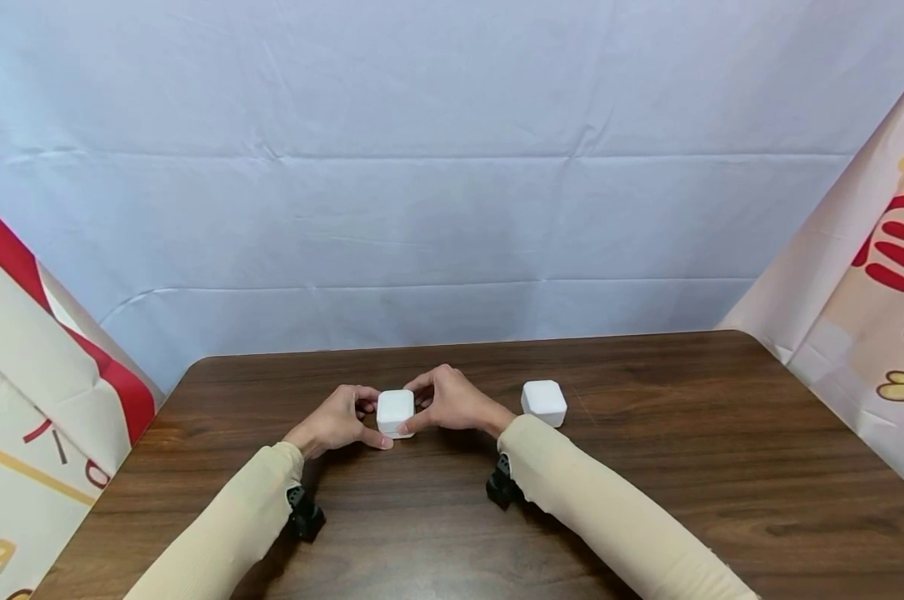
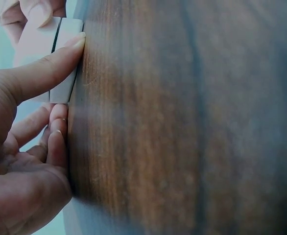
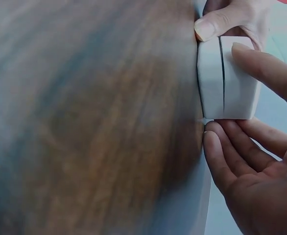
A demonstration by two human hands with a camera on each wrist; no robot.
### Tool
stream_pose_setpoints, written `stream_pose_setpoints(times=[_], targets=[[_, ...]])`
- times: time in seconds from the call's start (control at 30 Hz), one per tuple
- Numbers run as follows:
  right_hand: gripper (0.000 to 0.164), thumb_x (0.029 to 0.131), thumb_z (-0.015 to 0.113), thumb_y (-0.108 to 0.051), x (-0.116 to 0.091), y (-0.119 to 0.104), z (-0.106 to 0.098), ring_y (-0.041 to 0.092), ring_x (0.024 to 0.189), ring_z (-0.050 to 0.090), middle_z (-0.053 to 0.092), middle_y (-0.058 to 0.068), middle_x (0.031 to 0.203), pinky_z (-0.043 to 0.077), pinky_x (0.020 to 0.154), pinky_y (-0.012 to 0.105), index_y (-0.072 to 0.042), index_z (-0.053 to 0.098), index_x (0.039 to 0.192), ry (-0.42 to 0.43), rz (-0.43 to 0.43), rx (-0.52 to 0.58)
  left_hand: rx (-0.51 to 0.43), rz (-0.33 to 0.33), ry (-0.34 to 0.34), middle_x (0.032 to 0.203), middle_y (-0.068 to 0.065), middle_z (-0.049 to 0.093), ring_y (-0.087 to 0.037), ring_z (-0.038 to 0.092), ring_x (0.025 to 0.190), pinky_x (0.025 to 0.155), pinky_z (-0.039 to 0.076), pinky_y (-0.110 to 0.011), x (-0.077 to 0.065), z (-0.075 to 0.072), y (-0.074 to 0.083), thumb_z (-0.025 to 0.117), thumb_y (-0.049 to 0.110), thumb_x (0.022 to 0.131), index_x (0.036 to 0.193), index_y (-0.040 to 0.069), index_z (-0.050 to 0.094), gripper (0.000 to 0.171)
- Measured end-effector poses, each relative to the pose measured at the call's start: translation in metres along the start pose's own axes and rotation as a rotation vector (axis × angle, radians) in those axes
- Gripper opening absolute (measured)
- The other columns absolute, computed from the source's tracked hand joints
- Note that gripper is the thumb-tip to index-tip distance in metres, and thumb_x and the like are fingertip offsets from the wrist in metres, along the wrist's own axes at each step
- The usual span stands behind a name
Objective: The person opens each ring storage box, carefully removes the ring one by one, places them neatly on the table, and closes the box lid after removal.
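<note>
A small white box (image 1: pixel 396 407) with rounded corners stands on the brown table between both hands. In the right wrist view a thin dark seam splits the box (image 3: pixel 212 83) into a lower base and an upper lid. My left hand (image 1: pixel 337 422) grips it from the left, thumb across the base at the front and fingers curled at the side. From the right, my right hand (image 1: pixel 457 403) pinches it, with the thumb on the front of the lid and the other fingers behind.
A second white box (image 1: pixel 544 402) of similar look sits to the right, just beyond the right wrist. Behind the wooden table (image 1: pixel 684 467) hangs a pale cloth (image 1: pixel 422 208), and printed curtains (image 1: pixel 864 333) flank it on both sides.
</note>
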State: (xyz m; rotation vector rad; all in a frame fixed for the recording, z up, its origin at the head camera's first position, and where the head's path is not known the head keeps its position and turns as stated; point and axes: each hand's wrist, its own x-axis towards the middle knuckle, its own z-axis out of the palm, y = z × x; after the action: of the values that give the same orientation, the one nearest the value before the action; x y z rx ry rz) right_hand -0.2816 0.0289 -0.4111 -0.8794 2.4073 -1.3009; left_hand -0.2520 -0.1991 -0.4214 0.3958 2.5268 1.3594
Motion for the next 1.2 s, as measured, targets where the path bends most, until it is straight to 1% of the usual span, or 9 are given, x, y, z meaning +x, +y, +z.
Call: stream_pose_setpoints(times=[0.23,0.43,0.6,0.77,1.03,1.2], targets=[[0.044,0.073,0.093,-0.015,0.004,-0.001,-0.003,0.015,0.089,0.070,0.074,0.002,0.103,0.056,0.077,0.028,-0.004,0.075,0.112,-0.014,0.044,0.038,0.003,0.019,-0.013,0.101,-0.007,0.064,-0.024,0.052,0.091,0.081,0.043,-0.037,0.000,-0.001,0.001,0.093,0.005,0.070,0.117,-0.001,0.068,0.053],[0.042,0.074,0.092,-0.011,0.006,-0.004,-0.006,0.014,0.087,0.070,0.074,0.002,0.098,0.055,0.076,0.028,-0.002,0.075,0.111,-0.036,0.085,0.086,0.006,0.019,-0.011,0.099,-0.007,0.063,-0.024,0.051,0.091,0.079,0.043,-0.037,0.000,0.000,0.000,0.094,0.006,0.070,0.115,-0.001,0.069,0.051],[0.039,0.074,0.091,-0.008,0.008,-0.006,-0.008,0.012,0.084,0.069,0.075,0.005,0.093,0.054,0.074,0.026,0.002,0.075,0.108,-0.050,0.094,0.112,0.012,0.027,-0.009,0.098,-0.006,0.063,-0.024,0.051,0.091,0.079,0.042,-0.037,0.000,0.000,-0.002,0.094,0.006,0.070,0.112,0.000,0.069,0.049],[0.039,0.074,0.090,-0.007,0.011,-0.006,-0.009,0.012,0.084,0.069,0.075,0.006,0.093,0.053,0.074,0.025,0.003,0.075,0.108,-0.061,0.124,0.134,0.021,0.034,-0.006,0.097,-0.006,0.064,-0.024,0.052,0.090,0.080,0.042,-0.037,0.001,0.001,-0.002,0.094,0.006,0.069,0.110,0.001,0.070,0.048],[0.041,0.076,0.089,-0.011,0.015,-0.009,-0.016,0.014,0.082,0.068,0.075,0.006,0.093,0.055,0.075,0.031,0.003,0.075,0.111,-0.111,0.156,0.126,0.022,0.030,-0.004,0.098,-0.006,0.064,-0.023,0.051,0.091,0.080,0.042,-0.035,-0.001,0.001,0.000,0.094,0.006,0.070,0.112,-0.001,0.069,0.049],[0.037,0.077,0.089,-0.012,0.018,-0.011,-0.019,0.012,0.081,0.064,0.076,0.006,0.093,0.054,0.079,0.033,0.003,0.076,0.108,-0.137,0.176,0.142,0.018,0.036,-0.007,0.097,-0.007,0.064,-0.024,0.053,0.091,0.080,0.044,-0.033,-0.002,0.001,0.002,0.093,0.005,0.070,0.113,-0.002,0.068,0.050]])
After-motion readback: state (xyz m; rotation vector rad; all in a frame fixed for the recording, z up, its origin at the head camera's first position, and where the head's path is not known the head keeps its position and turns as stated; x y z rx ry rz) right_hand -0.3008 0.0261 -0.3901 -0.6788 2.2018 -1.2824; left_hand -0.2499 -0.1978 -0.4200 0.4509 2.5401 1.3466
